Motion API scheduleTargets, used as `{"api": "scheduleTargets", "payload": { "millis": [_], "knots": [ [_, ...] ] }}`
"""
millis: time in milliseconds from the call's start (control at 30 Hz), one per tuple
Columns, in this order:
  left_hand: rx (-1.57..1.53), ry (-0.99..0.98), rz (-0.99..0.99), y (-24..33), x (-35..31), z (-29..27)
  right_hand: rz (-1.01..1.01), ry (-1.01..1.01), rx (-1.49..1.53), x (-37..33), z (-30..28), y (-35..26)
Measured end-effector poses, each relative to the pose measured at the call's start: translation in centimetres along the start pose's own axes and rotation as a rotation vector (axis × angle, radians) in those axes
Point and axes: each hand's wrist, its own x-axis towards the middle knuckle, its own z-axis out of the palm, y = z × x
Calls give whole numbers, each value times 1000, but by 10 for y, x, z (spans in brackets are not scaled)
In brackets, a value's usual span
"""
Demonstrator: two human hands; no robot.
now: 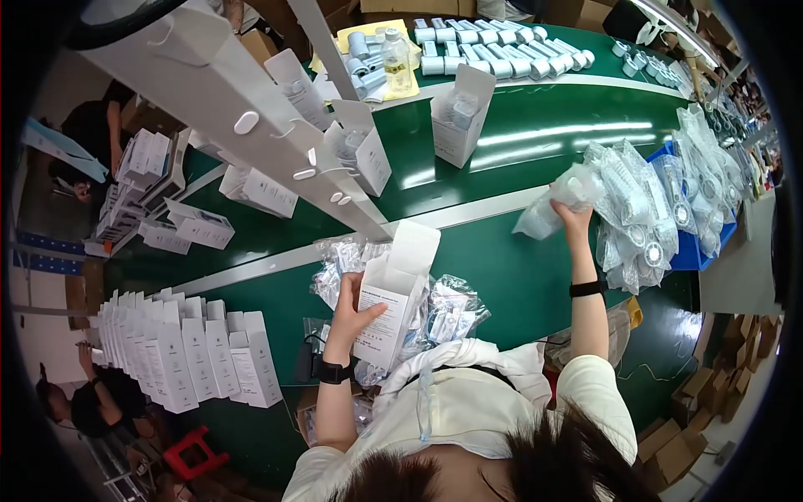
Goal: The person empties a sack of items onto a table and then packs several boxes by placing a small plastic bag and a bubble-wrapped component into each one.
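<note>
My left hand (351, 314) grips a white carton (391, 301) with its top flap open, held upright above the green table (519, 276). My right hand (573, 219) reaches out to the right and holds a clear plastic bag (556, 199) with a white item inside, lifted from a heap of similar bagged items (640, 209). More small clear bags (447, 314) lie on the table just behind the carton.
A row of white cartons (180, 351) stands at the left. Open cartons (460, 113) stand on the far green belt, with white cylinders (493, 46) and a bottle (397, 63) beyond. A blue bin (690, 251) holds bags at the right. A white rail (251, 125) crosses overhead. Other people work at the left.
</note>
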Motion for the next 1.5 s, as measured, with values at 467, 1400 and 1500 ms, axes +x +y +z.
{"api": "scheduleTargets", "payload": {
  "millis": [467,1400,1500],
  "knots": [
    [456,79,293,51,-7,33,673,-78,1467,-35,119,-157],
    [524,619,422,39,-8,11,114,-1034,-419,-119,146,-19],
    [608,523,363,34,-11,1,39,-1025,-323,-101,129,-40]
  ]
}}
